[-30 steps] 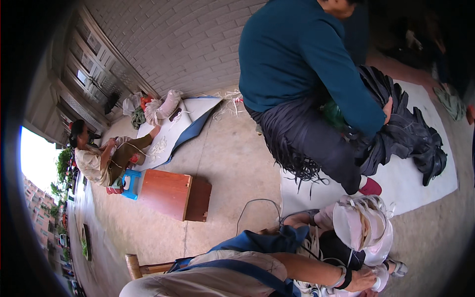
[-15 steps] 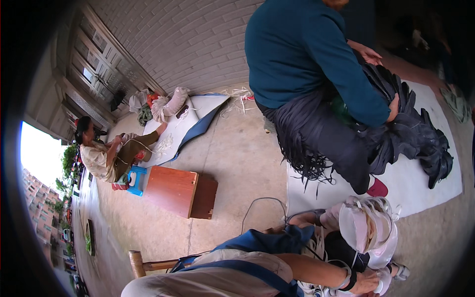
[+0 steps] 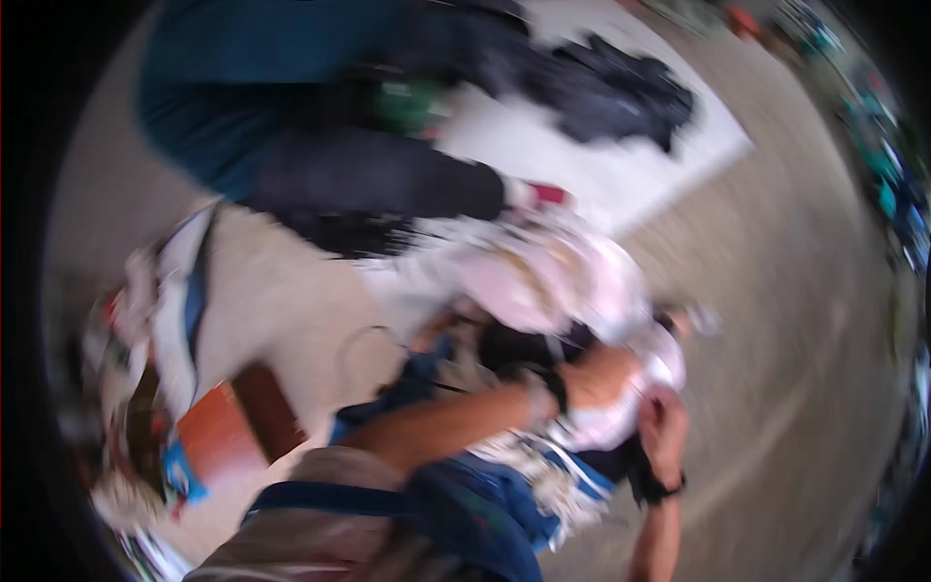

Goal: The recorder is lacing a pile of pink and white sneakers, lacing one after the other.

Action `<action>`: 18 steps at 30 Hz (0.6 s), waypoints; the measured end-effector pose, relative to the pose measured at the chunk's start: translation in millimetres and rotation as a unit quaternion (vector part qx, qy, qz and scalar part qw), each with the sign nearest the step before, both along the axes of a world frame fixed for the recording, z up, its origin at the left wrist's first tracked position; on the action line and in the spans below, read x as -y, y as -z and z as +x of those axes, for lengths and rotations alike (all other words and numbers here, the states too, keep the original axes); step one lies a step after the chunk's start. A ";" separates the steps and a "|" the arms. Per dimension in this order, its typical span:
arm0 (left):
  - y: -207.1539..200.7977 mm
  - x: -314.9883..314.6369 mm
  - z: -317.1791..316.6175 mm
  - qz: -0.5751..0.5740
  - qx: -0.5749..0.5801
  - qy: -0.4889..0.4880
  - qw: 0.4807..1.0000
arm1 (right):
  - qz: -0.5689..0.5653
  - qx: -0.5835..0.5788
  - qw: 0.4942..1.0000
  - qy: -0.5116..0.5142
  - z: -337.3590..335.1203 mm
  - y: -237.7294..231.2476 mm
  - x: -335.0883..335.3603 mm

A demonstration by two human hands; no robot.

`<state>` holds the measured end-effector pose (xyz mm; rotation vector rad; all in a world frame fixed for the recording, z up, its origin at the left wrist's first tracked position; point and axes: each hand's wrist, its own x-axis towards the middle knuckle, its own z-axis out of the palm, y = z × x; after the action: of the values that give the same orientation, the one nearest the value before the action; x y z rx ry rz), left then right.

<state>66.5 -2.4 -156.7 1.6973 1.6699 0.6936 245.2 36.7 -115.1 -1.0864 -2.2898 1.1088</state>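
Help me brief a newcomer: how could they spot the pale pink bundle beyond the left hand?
Find the big white sheet on the floor, toward the top of the view. Look down from it toward the person's left hand: the pale pink bundle lies between them in the picture. Its colour separates it from the black bundle on the sheet.

A smooth, pale brown floor (image 3: 776,301) is stretching across the blurred scene, with soft, even light falling over it. A broad white sheet (image 3: 621,175) is lying flat toward the top, while a reddish-brown box (image 3: 221,432) is standing at the lower left, just beside a bright blue stool (image 3: 182,475). Indistinct teal and dark items (image 3: 887,175) are lining the right rim.
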 end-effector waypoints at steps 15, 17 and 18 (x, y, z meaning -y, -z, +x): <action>-29.5 -13.9 3.1 -0.113 0.096 -0.007 0.989 | 0.053 -0.021 0.998 0.037 15.1 -5.1 1.1; -29.7 -13.8 1.8 -0.125 0.099 -0.004 0.987 | -0.150 -0.007 0.985 0.087 13.4 -8.3 1.8; -32.2 -14.9 1.4 -0.130 0.103 -0.002 0.986 | -0.154 -0.007 0.984 0.091 10.8 -9.2 2.2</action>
<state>67.9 12.6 -124.5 1.3910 1.5453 0.6024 256.0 34.4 -105.9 -1.3654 -2.0030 1.4202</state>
